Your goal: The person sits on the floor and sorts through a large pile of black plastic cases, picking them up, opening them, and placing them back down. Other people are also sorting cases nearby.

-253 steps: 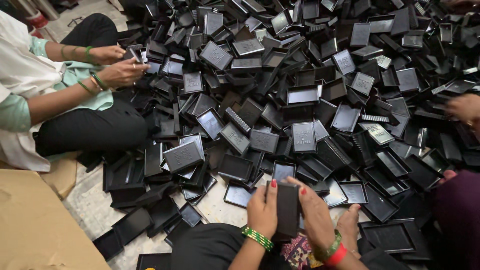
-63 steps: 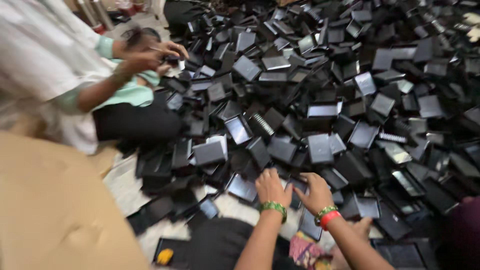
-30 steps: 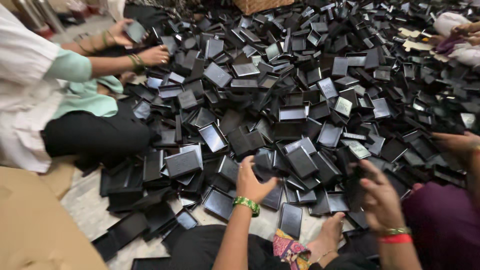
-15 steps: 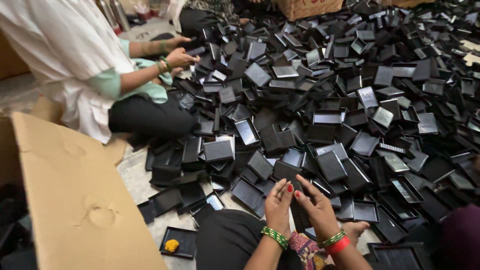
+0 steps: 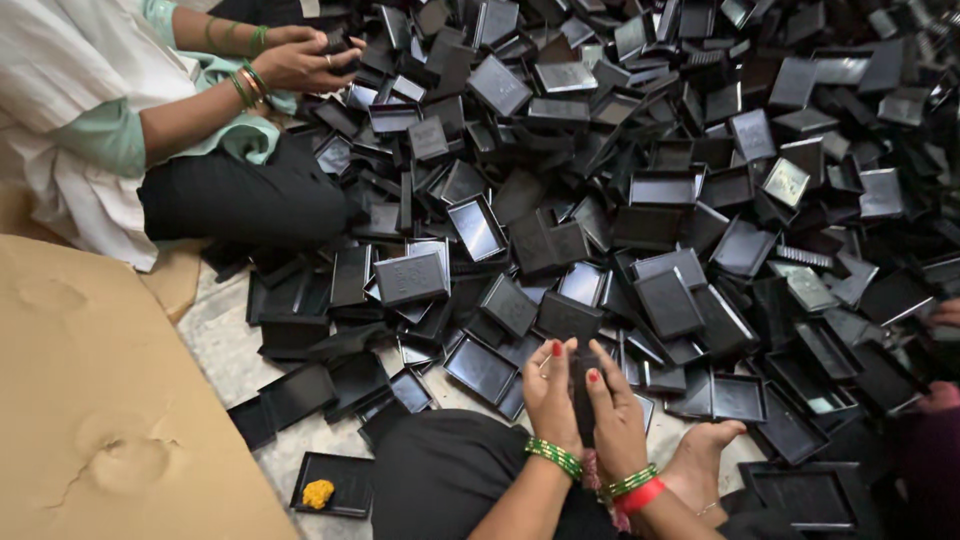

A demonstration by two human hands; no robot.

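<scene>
Black tray (image 5: pixel 583 395), held on edge, long axis running 12 to 6 o'clock, pinched between left hand (image 5: pixel 551 392) and right hand (image 5: pixel 616 415).

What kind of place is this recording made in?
Probably a small workshop or sorting room: a huge heap of black plastic trays covers the floor, people sit on it working by hand, and flattened cardboard lies alongside.

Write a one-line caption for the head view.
Both hands, left and right, grip a black tray above a heap of trays.
</scene>
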